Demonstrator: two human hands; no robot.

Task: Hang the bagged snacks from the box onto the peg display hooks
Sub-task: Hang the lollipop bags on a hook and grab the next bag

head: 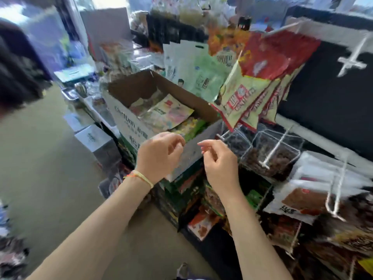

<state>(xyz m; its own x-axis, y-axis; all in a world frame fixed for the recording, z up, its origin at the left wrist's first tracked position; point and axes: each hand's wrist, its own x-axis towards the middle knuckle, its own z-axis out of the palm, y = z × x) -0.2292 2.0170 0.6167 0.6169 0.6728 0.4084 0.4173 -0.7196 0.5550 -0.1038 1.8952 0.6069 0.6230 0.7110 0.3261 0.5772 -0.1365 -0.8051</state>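
The fingers of the left hand [161,154] curl loosely and hold nothing; those of the right hand [219,158] are likewise relaxed and empty. Both hover at the near wall of the open cardboard box [129,118], probably poised to pick up stock. The bagged snacks [167,114] lie inside it. White peg hooks [272,152] jut out on the right, some already carrying red-and-yellow bags [252,87].

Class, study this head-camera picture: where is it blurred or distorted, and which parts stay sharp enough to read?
Head view: strong motion smear on the red and yellow hanging bags and the white peg hooks; the left edge and top background are washed out and streaky; wide-angle bending curves the edges. The left hand, right hand and the cardboard box stay fairly clear.
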